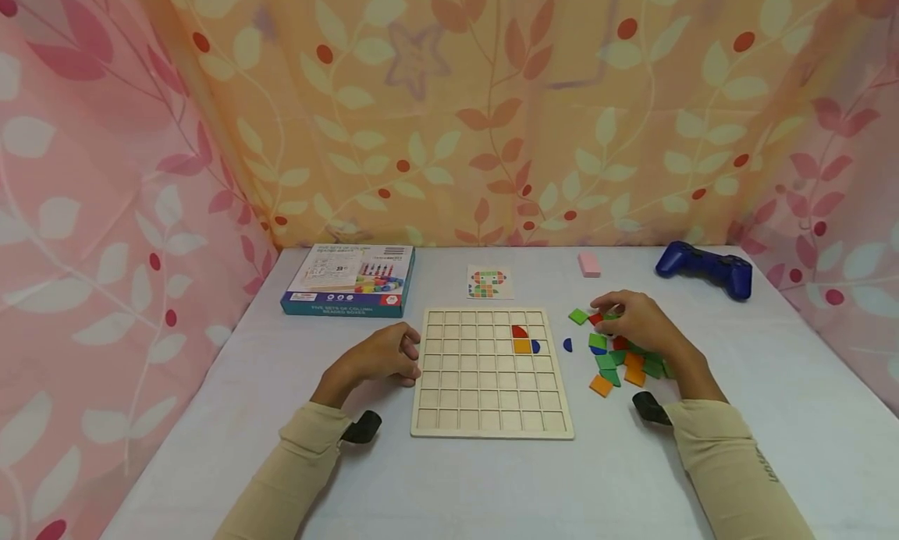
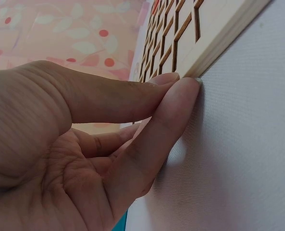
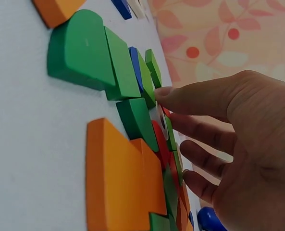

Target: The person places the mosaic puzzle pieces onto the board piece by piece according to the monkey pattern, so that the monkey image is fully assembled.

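Observation:
A wooden grid board [image 1: 463, 380] lies flat, with a red quarter-round piece [image 1: 519, 332], an orange square [image 1: 522, 346] and a blue half-round [image 1: 536, 346] set in its cells. At the board's left edge my left hand [image 1: 382, 354] pinches the rim between thumb and forefinger, as the left wrist view shows close up. My right hand [image 1: 635, 321] reaches over a loose pile of coloured pieces [image 1: 634, 368], thumb and forefinger apart. Just beside those fingertips in the right wrist view is a white piece with a dark centre [image 3: 161, 118], partly hidden among green and red pieces.
Behind the board lies a pattern card [image 1: 490, 282]. A boxed set [image 1: 349, 281] sits back left, a pink block [image 1: 589, 264] and a blue game controller [image 1: 705, 269] back right. One blue half-round piece [image 1: 567, 345] lies between board and pile. Patterned curtains [image 1: 449, 134] enclose the table.

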The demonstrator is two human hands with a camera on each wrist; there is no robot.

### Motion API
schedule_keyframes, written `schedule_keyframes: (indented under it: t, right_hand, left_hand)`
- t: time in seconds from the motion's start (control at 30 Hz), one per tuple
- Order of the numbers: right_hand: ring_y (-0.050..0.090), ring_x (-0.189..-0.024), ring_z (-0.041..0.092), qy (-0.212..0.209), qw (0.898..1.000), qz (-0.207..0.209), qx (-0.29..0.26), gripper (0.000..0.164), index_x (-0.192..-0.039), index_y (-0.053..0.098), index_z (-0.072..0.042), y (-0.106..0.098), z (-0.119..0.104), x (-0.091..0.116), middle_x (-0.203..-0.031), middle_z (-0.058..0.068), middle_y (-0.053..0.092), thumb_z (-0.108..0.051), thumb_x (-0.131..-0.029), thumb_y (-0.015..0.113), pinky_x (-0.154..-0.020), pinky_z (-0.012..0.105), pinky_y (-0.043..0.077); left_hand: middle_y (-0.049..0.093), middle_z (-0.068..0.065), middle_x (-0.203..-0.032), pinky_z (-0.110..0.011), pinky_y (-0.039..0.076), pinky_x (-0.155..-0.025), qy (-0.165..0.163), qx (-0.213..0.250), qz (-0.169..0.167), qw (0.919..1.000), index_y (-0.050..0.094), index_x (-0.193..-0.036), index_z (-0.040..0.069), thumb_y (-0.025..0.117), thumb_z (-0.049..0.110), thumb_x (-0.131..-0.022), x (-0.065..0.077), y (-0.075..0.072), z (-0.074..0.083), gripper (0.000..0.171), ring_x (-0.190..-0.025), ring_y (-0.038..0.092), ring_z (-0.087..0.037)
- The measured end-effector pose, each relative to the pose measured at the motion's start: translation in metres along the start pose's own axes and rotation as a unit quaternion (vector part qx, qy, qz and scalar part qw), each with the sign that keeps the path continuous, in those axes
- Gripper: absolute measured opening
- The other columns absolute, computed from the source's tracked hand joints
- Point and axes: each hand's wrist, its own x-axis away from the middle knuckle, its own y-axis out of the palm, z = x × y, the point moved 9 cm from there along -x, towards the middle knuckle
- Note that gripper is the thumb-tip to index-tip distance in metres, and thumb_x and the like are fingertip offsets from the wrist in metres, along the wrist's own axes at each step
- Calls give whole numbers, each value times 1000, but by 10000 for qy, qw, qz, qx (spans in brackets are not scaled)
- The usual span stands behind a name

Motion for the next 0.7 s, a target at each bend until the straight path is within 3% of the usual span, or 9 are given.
schedule_keyframes:
  t: [0.3, 0.53, 0.7]
  right_hand:
    - [61, -101, 31, 3, 9997, -51, 245, 44, -132, 71, -3, 3, 0, -3, -120, 20, 70, -27, -96, 77, -82, 33, 54]
    - [59, -102, 31, 87, 9997, -86, 215, 45, -133, 71, -5, 7, 2, -6, -123, 20, 68, -29, -96, 77, -79, 30, 54]
    - [58, -105, 32, 154, 9998, -110, 19, 50, -136, 70, -7, 9, -2, -4, -125, 20, 66, -35, -96, 78, -82, 36, 55]
  left_hand:
    - [59, -15, -111, -27, 61, -75, 38, -19, -12, 10000, 51, -139, -6, 78, -3, -87, 1, 0, 1, 59, -81, 65, -19]
    - [60, -15, -111, -27, 62, -75, -31, -1, 4, 10000, 51, -138, -6, 77, -3, -87, 2, 0, 1, 57, -82, 65, -19]
    - [60, -15, -111, -27, 61, -76, -9, -91, 23, 10000, 52, -138, -5, 77, -2, -88, 3, 0, 4, 57, -82, 65, -19]
